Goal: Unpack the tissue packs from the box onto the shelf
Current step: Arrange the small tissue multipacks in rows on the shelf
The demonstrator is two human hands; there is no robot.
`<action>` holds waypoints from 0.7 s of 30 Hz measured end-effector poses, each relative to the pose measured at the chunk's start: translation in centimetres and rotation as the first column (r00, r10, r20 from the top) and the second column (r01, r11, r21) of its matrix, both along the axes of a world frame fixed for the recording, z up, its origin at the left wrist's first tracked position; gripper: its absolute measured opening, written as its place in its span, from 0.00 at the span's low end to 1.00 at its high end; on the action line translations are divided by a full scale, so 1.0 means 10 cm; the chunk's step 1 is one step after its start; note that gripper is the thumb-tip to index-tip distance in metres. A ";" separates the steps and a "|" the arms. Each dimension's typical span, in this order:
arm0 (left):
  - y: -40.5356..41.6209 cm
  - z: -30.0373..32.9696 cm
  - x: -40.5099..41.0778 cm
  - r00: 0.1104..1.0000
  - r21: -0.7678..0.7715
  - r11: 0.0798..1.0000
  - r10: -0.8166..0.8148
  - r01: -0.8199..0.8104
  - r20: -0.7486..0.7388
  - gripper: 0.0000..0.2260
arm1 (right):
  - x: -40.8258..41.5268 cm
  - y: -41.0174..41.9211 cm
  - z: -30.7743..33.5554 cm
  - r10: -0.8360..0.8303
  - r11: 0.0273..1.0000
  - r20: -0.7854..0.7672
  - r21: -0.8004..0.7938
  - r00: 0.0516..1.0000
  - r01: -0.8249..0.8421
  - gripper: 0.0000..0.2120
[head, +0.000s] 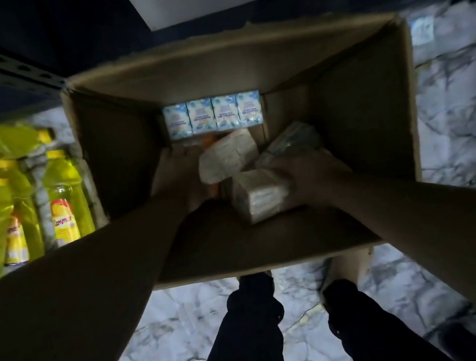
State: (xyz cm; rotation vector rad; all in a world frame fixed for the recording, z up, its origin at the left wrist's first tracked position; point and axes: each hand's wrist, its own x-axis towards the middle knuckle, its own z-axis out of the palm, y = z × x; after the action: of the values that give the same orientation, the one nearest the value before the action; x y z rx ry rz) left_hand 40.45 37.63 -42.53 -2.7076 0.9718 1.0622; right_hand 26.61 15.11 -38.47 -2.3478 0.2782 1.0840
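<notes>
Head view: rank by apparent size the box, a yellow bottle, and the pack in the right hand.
1. Box, by far.
2. Yellow bottle.
3. Pack gripped by the right hand; it sits deeper, so 2 and 3 are unsure.

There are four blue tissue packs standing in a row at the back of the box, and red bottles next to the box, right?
Nearly. The head view shows the four blue tissue packs in a row at the box's far wall, but the bottles beside it are yellow, not red.

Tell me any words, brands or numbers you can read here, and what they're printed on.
Nothing reads clearly.
Four blue-and-white tissue packs in the box: dark print, upside down and too small to read.
Yellow bottles: red brand label, too blurred to spell out.
Loose pack by the right hand: no legible text.
</notes>
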 end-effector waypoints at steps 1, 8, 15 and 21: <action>-0.03 0.15 0.00 1.000 -0.002 1.000 -0.020 0.020 0.012 0.40 | 0.00 0.01 0.12 -0.002 1.000 -0.003 -0.022 1.000 0.001 0.44; 0.09 1.26 -0.03 0.987 -0.092 0.994 0.065 -0.052 0.146 0.37 | -0.07 -0.02 1.09 -0.169 0.985 0.129 -0.020 0.977 0.173 0.45; 0.22 2.74 -0.07 0.931 -0.370 0.926 0.195 -0.072 0.307 0.32 | -0.24 -0.18 2.38 -0.343 0.938 0.306 0.068 0.888 0.339 0.40; 0.28 4.12 -0.26 0.889 -0.524 0.851 0.259 -0.025 0.378 0.29 | -0.41 -0.39 3.67 -0.460 0.884 0.409 0.131 0.788 0.448 0.39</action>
State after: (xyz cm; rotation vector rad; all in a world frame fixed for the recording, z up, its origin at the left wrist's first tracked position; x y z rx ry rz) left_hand 37.88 40.43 -1.33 -3.2663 1.0869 0.1637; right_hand 22.50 11.21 -1.75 -2.2497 0.6176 0.3207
